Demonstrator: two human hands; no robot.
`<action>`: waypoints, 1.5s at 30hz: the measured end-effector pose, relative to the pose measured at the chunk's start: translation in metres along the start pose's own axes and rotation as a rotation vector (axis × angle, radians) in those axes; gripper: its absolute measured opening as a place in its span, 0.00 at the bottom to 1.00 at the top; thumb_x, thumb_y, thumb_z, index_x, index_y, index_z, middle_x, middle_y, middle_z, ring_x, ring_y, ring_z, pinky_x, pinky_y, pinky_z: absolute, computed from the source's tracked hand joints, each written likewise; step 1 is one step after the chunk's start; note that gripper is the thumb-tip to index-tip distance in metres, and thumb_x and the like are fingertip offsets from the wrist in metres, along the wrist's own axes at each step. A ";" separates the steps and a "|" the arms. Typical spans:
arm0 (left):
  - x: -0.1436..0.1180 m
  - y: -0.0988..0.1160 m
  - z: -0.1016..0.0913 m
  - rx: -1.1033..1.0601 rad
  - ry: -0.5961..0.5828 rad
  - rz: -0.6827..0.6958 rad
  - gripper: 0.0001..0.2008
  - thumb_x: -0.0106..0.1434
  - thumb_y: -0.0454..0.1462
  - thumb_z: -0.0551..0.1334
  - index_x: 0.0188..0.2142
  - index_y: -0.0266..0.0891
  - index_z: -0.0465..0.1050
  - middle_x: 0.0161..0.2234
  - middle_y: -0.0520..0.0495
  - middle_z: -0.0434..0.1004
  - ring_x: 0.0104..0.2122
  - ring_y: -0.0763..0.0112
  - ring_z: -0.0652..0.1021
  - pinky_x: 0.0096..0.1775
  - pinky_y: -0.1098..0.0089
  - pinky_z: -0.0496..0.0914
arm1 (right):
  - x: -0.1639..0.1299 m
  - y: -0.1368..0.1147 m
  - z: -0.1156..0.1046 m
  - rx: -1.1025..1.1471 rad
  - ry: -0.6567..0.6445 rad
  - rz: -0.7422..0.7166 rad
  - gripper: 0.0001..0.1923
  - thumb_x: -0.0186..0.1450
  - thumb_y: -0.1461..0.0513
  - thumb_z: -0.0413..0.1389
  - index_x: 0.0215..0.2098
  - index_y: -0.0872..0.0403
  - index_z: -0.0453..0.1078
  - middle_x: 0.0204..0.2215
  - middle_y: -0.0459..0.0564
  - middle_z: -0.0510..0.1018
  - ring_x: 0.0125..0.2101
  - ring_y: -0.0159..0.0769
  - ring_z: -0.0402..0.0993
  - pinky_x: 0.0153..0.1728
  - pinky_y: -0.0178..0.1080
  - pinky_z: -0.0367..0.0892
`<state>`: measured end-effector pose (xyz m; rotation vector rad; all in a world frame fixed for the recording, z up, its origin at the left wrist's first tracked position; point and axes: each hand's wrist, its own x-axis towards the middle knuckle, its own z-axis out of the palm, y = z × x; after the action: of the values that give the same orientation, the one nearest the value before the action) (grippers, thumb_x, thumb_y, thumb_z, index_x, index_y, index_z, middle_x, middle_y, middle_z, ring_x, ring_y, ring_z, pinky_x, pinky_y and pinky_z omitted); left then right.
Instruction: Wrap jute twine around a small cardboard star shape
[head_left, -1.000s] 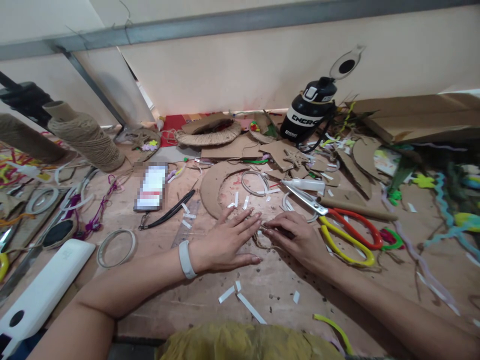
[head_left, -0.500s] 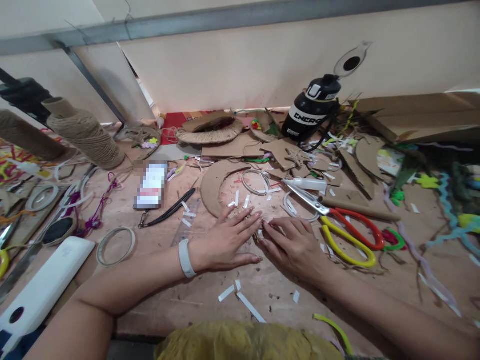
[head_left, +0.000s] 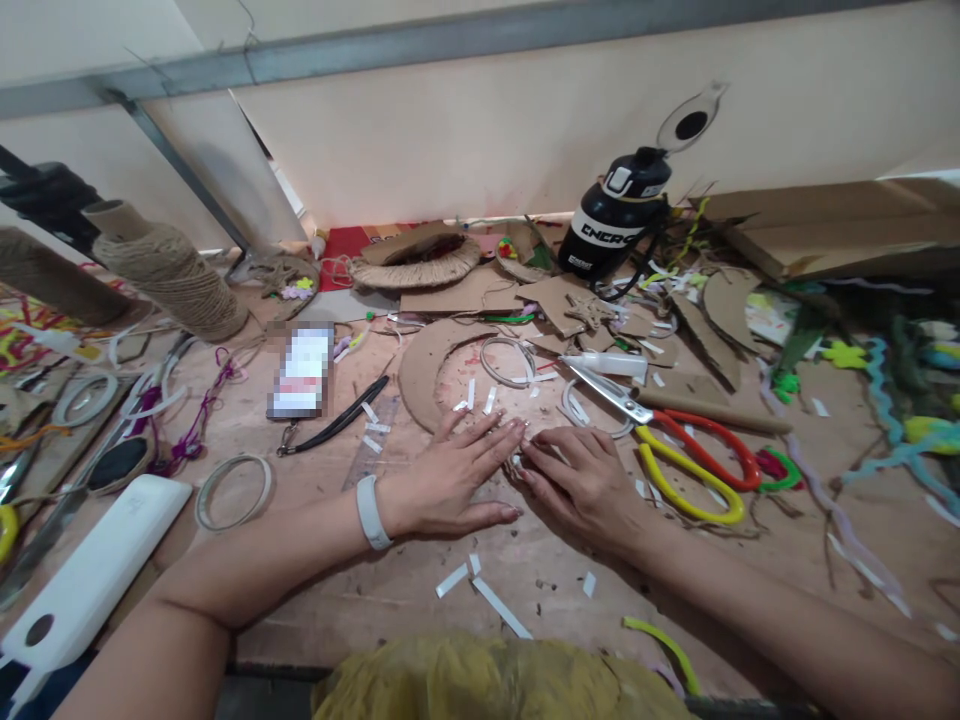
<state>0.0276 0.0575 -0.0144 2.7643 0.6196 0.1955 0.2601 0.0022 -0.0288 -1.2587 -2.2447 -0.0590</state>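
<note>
My left hand [head_left: 457, 478] lies flat, palm down, with its fingers stretched toward the middle of the table and a pale band round the wrist. Close by, my right hand [head_left: 581, 482] has its fingertips pinched together at a small brownish, pale-flecked piece [head_left: 514, 466] between the two hands. What that piece is stays mostly hidden under the fingers. Just beyond my left fingers is a cardboard crescent [head_left: 420, 375]. Scissors [head_left: 675, 435] with red and yellow handles rest beside my right hand. White paper strips [head_left: 501, 608] are scattered nearer my body.
A black bottle [head_left: 611, 225] stands at the back, near a twine-wrapped ring [head_left: 420, 270]. On the left are a phone [head_left: 301, 370], a twine spool [head_left: 176, 275], a tape roll [head_left: 234, 492] and a long white object [head_left: 97, 570]. Cardboard scraps and pipe cleaners crowd the right.
Both hands keep nearly the same pose and place, with only slight finger shifts. The view has turned a little, so things on the right appear slightly further left.
</note>
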 end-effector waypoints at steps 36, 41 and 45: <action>0.001 -0.004 -0.008 0.111 0.149 0.094 0.12 0.74 0.36 0.52 0.51 0.39 0.72 0.45 0.45 0.78 0.44 0.64 0.75 0.47 0.63 0.67 | 0.000 -0.013 0.001 0.132 0.019 -0.084 0.07 0.68 0.70 0.52 0.41 0.54 0.68 0.33 0.50 0.79 0.34 0.38 0.72 0.40 0.43 0.61; 0.001 -0.008 -0.006 0.099 0.188 0.121 0.12 0.73 0.36 0.53 0.50 0.39 0.73 0.46 0.45 0.78 0.44 0.66 0.75 0.49 0.63 0.65 | -0.002 -0.012 0.001 0.133 0.016 -0.090 0.06 0.69 0.69 0.53 0.42 0.54 0.68 0.32 0.49 0.79 0.32 0.37 0.72 0.39 0.43 0.61; 0.002 -0.009 -0.005 0.111 0.204 0.123 0.11 0.73 0.37 0.55 0.49 0.39 0.74 0.45 0.46 0.78 0.44 0.65 0.75 0.48 0.63 0.65 | -0.004 -0.011 0.000 0.098 -0.004 -0.132 0.06 0.70 0.68 0.52 0.45 0.56 0.68 0.30 0.51 0.78 0.31 0.38 0.70 0.38 0.42 0.63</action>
<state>0.0252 0.0676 -0.0125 2.9146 0.5237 0.4902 0.2533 -0.0073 -0.0280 -1.0598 -2.3021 0.0042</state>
